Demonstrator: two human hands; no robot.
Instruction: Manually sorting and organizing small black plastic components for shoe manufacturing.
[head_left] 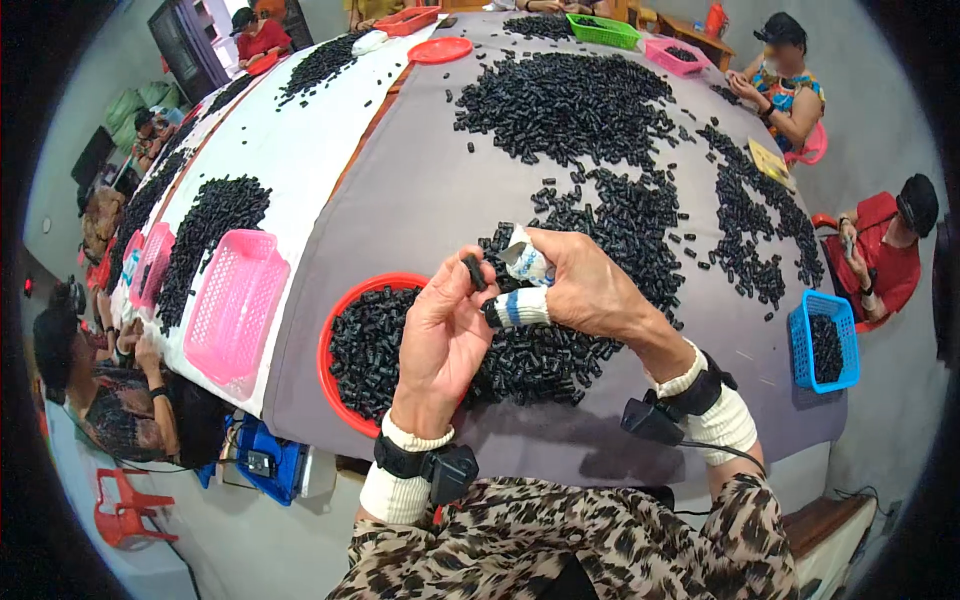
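Near the middle, my left hand (440, 325) is palm up, its thumb and fingers closed on a small black cylindrical piece (473, 272). Close on its right is my right hand (590, 285), with curled fingers. White wraps with blue marks (522, 307) cover two of its digits. A dark bit shows at the tip of the lower wrap; I cannot tell whether it is a held piece. Beneath both hands lies a heap of similar black pieces (540, 365). Left of them, a round red basin (326, 372) full of such pieces is partly hidden by my left hand.
A large pile of black pieces (565, 105) covers the far part of the grey tabletop (370, 215). A pink basket (237, 310) stands to the left, a blue basket (824, 343) at the right edge. Several people sit around the table. A red stool (130, 510) is at lower left.
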